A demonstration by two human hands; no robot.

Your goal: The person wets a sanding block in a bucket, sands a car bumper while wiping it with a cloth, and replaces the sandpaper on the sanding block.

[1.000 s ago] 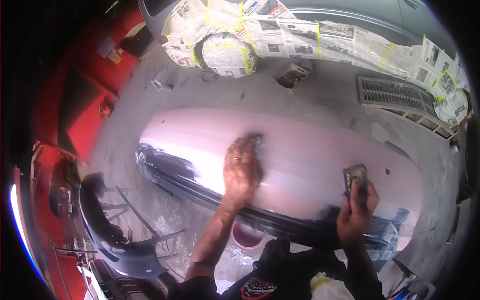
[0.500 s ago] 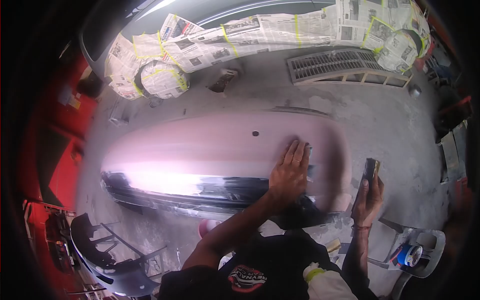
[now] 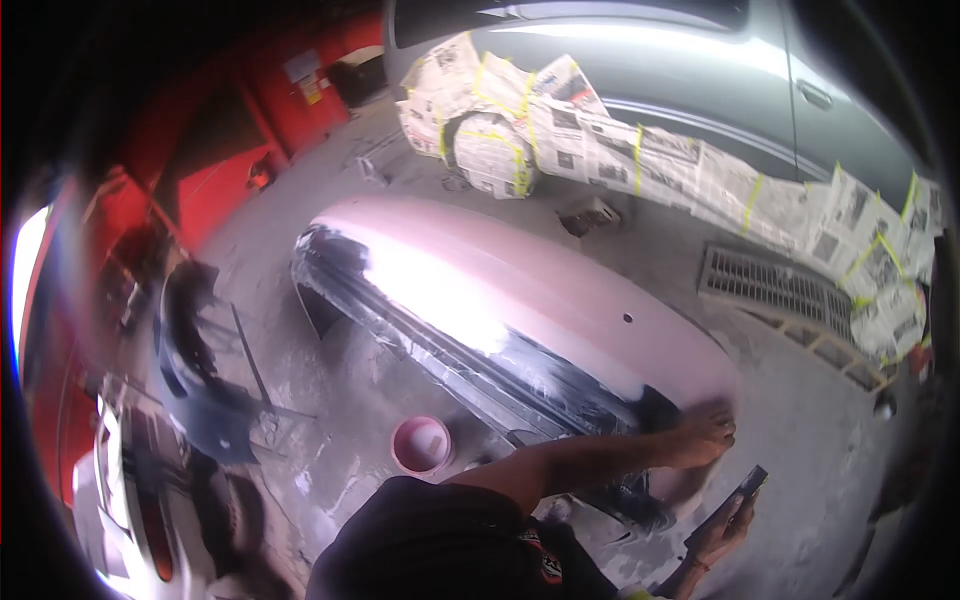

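A long car bumper [image 3: 585, 295] with pink primer and bare black patches lies in front of me. My left hand [image 3: 703, 438] is against its right end, fingers bent and close together. Whether something thin is under that palm is hidden. In my right hand [image 3: 728, 532], off the bumper's right end, is a long dark sanding block [image 3: 745, 490], gripped along its side and tilted upward.
A pink bucket [image 3: 405, 458] stands on the floor near my body. Another bumper [image 3: 195, 385] rests on a stand at left. Behind, a car [image 3: 690, 80] is masked with newspaper [image 3: 680, 165]; a slatted grille [image 3: 780, 285] lies beside it.
My view has swung left and tilted. My left hand has slid from the bumper's upper face to its right end. My right hand still holds the sanding block.
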